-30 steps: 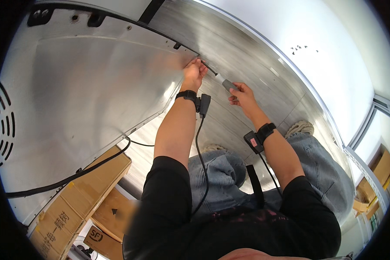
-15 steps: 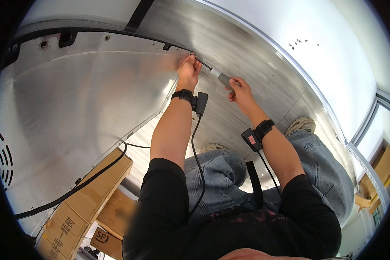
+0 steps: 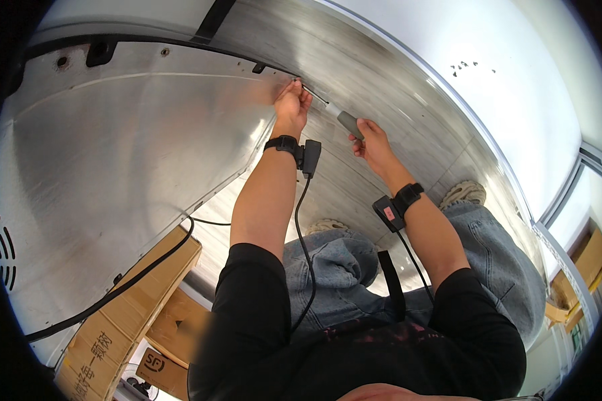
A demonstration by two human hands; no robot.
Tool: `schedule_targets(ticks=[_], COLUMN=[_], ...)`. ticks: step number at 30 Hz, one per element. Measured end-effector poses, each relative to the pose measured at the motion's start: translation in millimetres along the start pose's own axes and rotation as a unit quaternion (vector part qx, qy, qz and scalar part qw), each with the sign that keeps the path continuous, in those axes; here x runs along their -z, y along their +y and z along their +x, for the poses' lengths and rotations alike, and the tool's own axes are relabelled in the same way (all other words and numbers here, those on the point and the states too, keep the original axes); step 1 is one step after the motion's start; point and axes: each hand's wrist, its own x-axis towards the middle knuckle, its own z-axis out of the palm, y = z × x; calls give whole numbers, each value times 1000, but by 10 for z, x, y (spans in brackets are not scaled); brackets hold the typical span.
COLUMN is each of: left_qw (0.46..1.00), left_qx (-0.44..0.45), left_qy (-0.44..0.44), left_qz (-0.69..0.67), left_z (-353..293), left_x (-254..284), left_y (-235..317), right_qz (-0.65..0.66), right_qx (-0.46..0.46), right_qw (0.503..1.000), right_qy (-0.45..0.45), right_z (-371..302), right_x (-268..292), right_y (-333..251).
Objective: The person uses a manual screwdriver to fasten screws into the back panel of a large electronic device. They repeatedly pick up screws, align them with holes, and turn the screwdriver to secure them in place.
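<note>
Head view: gripped one screwdriver (image 3: 334, 109) above floor (image 3: 415, 120), shaft (image 3: 316, 95) slanting toward edge of metal panel (image 3: 147, 134). Pinched rear of grey handle (image 3: 350, 124) in right hand (image 3: 374, 141). Curled left hand (image 3: 292, 105) near shaft's far end; could not tell pinch from touch. Judged light, stiff, hardly fragile; best held by thick handle. Counted one screwdriver, one panel, two wrist modules (image 3: 311, 159).
</note>
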Motion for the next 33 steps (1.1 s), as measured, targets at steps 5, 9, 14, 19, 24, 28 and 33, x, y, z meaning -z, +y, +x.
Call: schedule_targets(ticks=[5, 9, 14, 19, 24, 28, 33], left_qw=[1000, 1000, 1000, 1000, 998, 998, 999], left_qx=[-5, -7, -2, -9, -11, -13, -10], left_qy=[-2, -5, -7, 16, 52, 51, 31], left_qz=[-8, -9, -17, -6, 25, 38, 25], left_z=[-5, 18, 41, 4, -19, 21, -45], left_x=[-8, -3, 12, -28, -88, -56, -70], left_y=[-12, -19, -18, -8, 15, 9, 21], right_qz=[23, 51, 37, -86, -222, -85, -293], right_qx=[-24, -52, -70, 53, 108, -52, 56], right_qw=[999, 997, 997, 995, 969, 995, 954], right_qy=[-3, -14, -23, 26, 27, -14, 27], right_z=[-26, -18, -32, 17, 115, 162, 466], right_x=[-14, -2, -9, -61, -92, -80, 13], right_y=[-43, -49, -79, -21, 18, -118, 85])
